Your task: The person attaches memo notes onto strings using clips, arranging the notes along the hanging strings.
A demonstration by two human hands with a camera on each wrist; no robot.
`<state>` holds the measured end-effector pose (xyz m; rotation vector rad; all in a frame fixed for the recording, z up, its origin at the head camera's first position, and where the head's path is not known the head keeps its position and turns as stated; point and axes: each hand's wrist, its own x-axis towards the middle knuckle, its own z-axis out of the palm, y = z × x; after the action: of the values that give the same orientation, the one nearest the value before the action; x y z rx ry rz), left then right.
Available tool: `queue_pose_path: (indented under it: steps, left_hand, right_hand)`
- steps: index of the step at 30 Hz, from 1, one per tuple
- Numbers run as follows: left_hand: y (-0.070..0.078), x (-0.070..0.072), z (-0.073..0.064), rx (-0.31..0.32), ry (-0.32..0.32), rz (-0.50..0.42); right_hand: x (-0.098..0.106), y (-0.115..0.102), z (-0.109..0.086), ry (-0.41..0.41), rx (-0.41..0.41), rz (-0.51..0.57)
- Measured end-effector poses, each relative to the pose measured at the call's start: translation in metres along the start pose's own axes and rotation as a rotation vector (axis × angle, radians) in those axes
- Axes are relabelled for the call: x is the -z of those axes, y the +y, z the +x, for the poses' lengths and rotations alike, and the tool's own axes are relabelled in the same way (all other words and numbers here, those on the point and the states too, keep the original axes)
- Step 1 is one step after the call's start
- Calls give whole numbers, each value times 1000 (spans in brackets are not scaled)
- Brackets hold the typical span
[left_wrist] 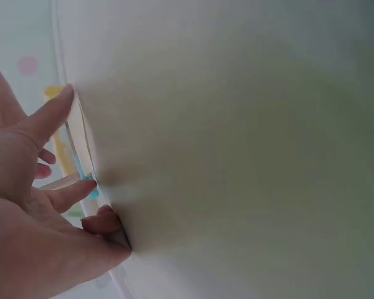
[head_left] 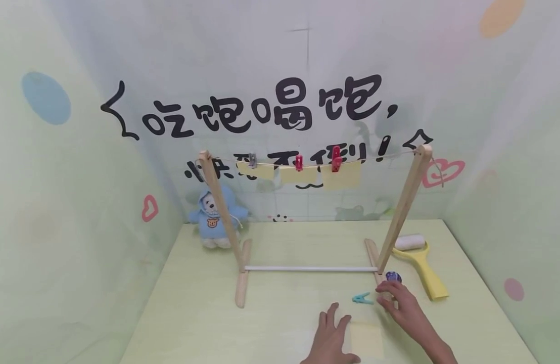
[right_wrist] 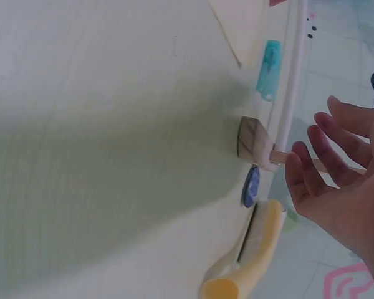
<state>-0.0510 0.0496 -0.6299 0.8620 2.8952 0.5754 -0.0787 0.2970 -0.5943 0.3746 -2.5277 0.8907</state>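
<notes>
My left hand (head_left: 329, 337) rests with spread fingers on the table, at the left side of a pale yellow paper square (head_left: 368, 341). In the left wrist view its fingertips touch the tabletop around the paper. Empty and loosely bent, my right hand (head_left: 408, 312) hovers by the right foot of a wooden line stand; the right wrist view shows its fingers (right_wrist: 327, 152) apart from the table. Between the hands, beyond the paper, lies a turquoise clothespin (head_left: 363, 298). Several similar paper squares (head_left: 341, 177) hang from the stand's string, held by a grey clothespin (head_left: 252, 161) and red clothespins (head_left: 299, 163).
The stand's posts (head_left: 405, 210) and white crossbar (head_left: 312, 269) span the middle of the table. At right are a yellow-handled lint roller (head_left: 425, 268) and a small round blue item (head_left: 393, 276). A plush toy in blue (head_left: 214, 217) sits behind the left post.
</notes>
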Motion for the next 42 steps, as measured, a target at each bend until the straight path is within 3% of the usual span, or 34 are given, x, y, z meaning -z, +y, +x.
queue_pose_path:
  steps: [3,6,13,21,26,31,36,42]
  left_hand:
    - [2,1,-1,-14,20,93]
    - [2,2,-1,-20,34,109]
    - [-5,-10,0,-49,91,-21]
    - [3,-6,5,62,39,-128]
    - [13,-5,10,146,-27,-101]
    - [14,-8,11,163,-43,-70]
    - [8,-13,11,144,-44,-128]
    - [3,-8,10,137,-69,-299]
  right_hand:
    - [-10,6,0,-14,25,-117]
    - [-18,7,0,-65,54,-186]
    - [-23,5,-6,-120,31,-220]
    - [-29,4,-4,-149,47,-295]
    - [-30,2,-4,-173,19,-316]
    - [-31,3,-6,-182,-16,-309]
    - [-32,8,-12,-135,-8,-291]
    - [-37,16,-17,-12,74,-284]
